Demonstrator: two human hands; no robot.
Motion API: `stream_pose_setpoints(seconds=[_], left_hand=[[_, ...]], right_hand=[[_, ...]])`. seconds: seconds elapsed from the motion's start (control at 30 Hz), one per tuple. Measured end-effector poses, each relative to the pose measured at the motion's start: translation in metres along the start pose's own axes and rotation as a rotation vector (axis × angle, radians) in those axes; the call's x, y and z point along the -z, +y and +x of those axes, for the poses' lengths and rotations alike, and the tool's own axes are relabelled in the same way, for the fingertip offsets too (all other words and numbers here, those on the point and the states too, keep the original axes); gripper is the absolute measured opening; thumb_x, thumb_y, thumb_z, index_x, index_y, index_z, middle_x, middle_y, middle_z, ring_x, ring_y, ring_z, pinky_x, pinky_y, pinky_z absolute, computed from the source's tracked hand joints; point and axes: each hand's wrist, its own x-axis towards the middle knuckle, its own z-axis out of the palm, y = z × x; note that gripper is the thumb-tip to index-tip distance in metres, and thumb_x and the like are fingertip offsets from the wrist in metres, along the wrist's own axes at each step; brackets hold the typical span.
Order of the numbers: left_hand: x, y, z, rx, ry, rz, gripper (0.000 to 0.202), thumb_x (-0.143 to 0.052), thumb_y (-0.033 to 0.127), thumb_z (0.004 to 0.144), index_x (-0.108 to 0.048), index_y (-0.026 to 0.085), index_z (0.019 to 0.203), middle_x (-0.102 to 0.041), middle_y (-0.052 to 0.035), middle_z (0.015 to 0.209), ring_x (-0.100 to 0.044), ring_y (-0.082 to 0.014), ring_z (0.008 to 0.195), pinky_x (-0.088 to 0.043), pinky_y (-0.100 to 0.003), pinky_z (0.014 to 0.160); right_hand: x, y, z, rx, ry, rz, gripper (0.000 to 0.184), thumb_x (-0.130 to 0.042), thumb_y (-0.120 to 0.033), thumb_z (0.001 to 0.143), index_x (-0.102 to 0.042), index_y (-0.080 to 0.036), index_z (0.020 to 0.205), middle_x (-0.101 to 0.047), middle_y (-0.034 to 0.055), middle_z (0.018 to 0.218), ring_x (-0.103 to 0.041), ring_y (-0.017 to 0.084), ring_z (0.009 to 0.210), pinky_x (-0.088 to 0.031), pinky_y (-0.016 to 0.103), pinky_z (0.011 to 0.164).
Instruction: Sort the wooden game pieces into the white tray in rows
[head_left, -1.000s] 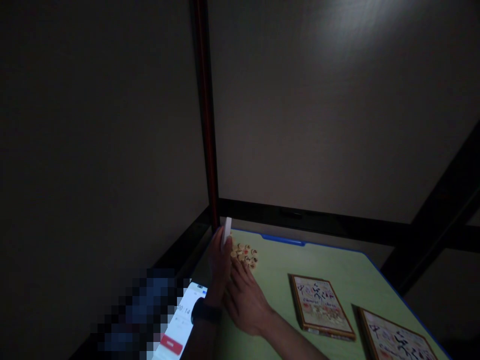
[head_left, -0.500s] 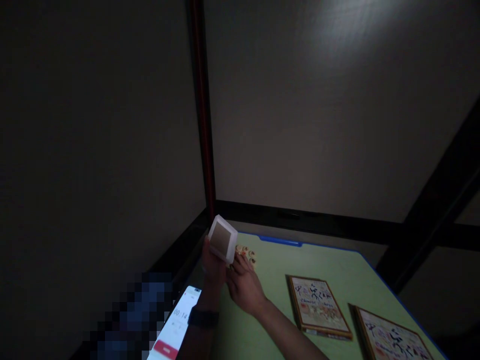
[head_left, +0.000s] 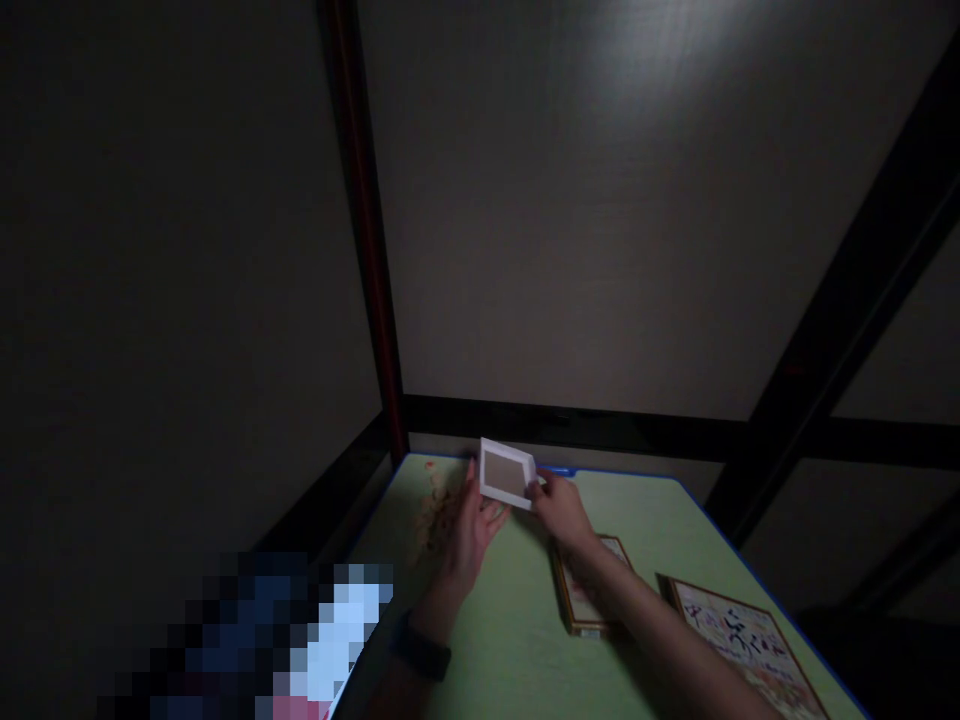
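A shallow white box (head_left: 505, 474) with a brown inner base is held up, tilted, above the far part of the table. My right hand (head_left: 561, 508) pinches its right edge. Against its left side and lower edge rests my left hand (head_left: 471, 530), fingers partly spread around it and a dark band on the wrist. Round wooden Chinese chess pieces (head_left: 432, 515) lie loosely piled just left of that hand, partly hidden by it. Under my right forearm is a flat Chinese chess box (head_left: 576, 600), partly covered by the arm.
A second Chinese chess box (head_left: 757, 640) lies at the right on the pale green table (head_left: 517, 640), which has a blue edge. A blurred, bright phone-like slab (head_left: 341, 625) is at the lower left. Dark walls stand behind and to the left.
The white box has moved right and now faces upward more. My right hand has left the chess pieces and taken its right edge. More of the pile shows, and the view has shifted.
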Motion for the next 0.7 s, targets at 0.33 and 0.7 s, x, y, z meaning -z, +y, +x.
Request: stream_pose_setpoints(seconds=[0.33,0.7], left_hand=[[0.019,0.011,-0.030,-0.403,0.023,1.347,0.040,-0.056,0.028,0.088,-0.066,0.023,0.126,-0.060,-0.0115,0.139,-0.037,-0.0394,0.141,-0.013,-0.069,0.118],[0.029,-0.006,-0.025,-0.222,0.153,1.491,0.043,-0.050,0.036,0.094,-0.062,0.026,0.134,-0.051,-0.0132,0.149,-0.035,-0.0442,0.140,-0.022,-0.075,0.108]], right_hand=[[0.043,0.073,0.011,-0.101,-0.053,-0.457,0.029,-0.049,-0.022,0.091,-0.074,-0.011,0.103,-0.074,0.0253,0.104,-0.072,0.034,0.098,-0.052,0.041,0.083],[-0.049,-0.080,0.094,0.577,-0.219,-0.196,0.041,-0.056,-0.013,0.088,-0.069,-0.025,0.124,-0.071,0.0041,0.126,-0.064,0.018,0.116,-0.046,0.023,0.096]])
